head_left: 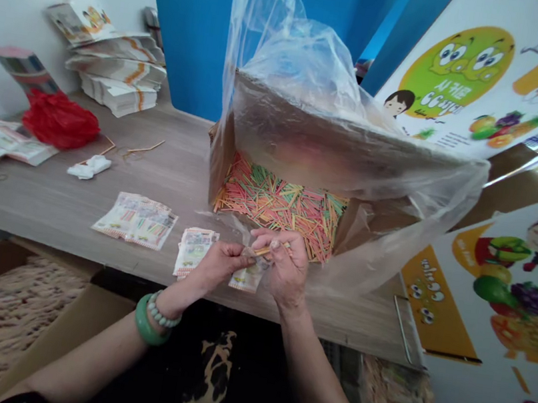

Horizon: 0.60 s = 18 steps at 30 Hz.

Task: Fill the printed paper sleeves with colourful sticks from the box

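My left hand (221, 267) pinches the upper edge of a small printed plastic packet (246, 279), which hangs over the table's front part. Close beside it, my right hand (290, 271) is closed on a few thin yellow-orange sticks (264, 251), their ends at the packet's top. Whether the tips are inside the packet I cannot tell. Just behind my hands stands an open cardboard box (223, 154) lined with a clear plastic bag (311, 53). Many loose pink, green and orange sticks (283, 207) lie in it. To my left are a stack of packets (195, 249) and more filled packets (136, 219).
Red plastic (61, 122), a crumpled white tissue (89, 167) and stacked printed sheets (120, 81) lie on the table's left. Below is a carton of wrapped pieces (3, 317). Large printed cartons (515, 279) border the right side; a blue panel (188, 28) stands behind.
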Tool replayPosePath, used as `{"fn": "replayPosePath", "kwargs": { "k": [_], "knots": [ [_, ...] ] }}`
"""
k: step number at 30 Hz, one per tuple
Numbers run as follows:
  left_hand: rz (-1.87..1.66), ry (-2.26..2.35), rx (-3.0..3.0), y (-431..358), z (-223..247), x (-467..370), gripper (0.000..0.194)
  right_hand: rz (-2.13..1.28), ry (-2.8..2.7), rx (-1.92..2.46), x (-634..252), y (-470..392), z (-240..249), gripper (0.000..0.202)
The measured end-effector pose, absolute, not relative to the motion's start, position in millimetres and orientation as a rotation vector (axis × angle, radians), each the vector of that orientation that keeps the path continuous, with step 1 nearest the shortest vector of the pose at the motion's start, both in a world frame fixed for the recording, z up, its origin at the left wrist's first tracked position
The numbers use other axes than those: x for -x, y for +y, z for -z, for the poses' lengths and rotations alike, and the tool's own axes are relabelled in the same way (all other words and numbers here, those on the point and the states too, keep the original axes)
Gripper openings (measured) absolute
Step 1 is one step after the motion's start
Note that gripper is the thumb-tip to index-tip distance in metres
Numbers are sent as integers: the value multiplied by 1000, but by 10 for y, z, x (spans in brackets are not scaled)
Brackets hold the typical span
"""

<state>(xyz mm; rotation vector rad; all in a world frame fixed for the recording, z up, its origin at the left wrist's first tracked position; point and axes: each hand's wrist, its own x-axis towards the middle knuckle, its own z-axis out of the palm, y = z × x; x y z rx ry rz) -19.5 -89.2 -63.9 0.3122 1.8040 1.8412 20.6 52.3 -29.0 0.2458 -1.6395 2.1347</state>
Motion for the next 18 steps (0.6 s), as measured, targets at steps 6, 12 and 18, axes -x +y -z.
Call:
{"fn": "replayPosePath", "kwargs": {
  "k": [6, 12, 18],
  "knots": [
    [-1895, 1733, -192, -887, 603, 174, 36, -2123, -1673, -210, -201, 496, 276, 12],
    [-1956, 1689, -249, -921, 602, 168, 32, -2152, -1802, -165, -190, 511, 310, 14],
    [-1947, 1817, -455, -906, 573, 182, 25, -2154, -1997, -157, -161, 529, 309, 20]
  ]
}}
